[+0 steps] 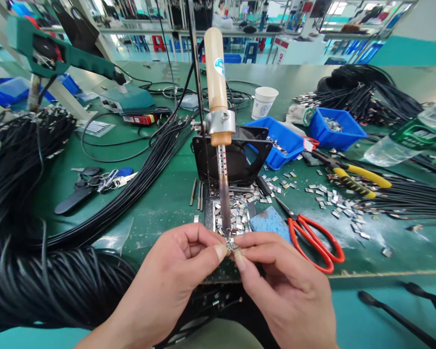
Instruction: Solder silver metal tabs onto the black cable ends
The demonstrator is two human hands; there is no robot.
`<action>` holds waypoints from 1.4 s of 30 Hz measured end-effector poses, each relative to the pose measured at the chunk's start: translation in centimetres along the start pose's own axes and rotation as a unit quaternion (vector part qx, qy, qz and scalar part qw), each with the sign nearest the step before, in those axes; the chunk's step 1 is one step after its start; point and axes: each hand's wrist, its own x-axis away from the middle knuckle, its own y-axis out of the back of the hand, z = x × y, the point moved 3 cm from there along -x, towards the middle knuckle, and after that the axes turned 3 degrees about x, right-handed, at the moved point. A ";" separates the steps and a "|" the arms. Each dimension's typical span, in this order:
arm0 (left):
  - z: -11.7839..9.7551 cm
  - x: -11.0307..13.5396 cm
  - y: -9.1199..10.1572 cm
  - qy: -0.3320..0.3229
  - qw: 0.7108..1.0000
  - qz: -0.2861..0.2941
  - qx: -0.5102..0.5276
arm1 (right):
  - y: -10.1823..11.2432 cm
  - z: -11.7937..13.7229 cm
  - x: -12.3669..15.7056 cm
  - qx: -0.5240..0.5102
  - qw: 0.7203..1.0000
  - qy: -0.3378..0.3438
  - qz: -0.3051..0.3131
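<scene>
Together, left hand (pixel 178 278) and right hand (pixel 281 286) pinch a metal clip (pixel 231 244), fingers (pixel 218 253) closed on it, at the tip of the soldering iron (pixel 218 97); red scissors (pixel 312 237) lie at three o'clock on the counter (pixel 160 203).

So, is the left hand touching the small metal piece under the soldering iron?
Touching. In the head view the left hand pinches the small metal piece between thumb and forefinger, and the right hand pinches its other side.
</scene>
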 end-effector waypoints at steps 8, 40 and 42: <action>-0.1 0.0 0.0 0.001 1.000 -0.011 -0.003 | 0.0 0.0 -0.1 -0.005 1.000 -0.004 -0.001; -0.3 -0.1 0.2 -0.010 1.000 -0.009 0.008 | -0.1 0.0 -0.4 -0.010 1.000 -0.004 -0.006; -0.5 -0.2 0.1 -0.012 1.000 -0.010 0.010 | -0.1 0.1 -0.5 -0.008 1.000 -0.002 -0.007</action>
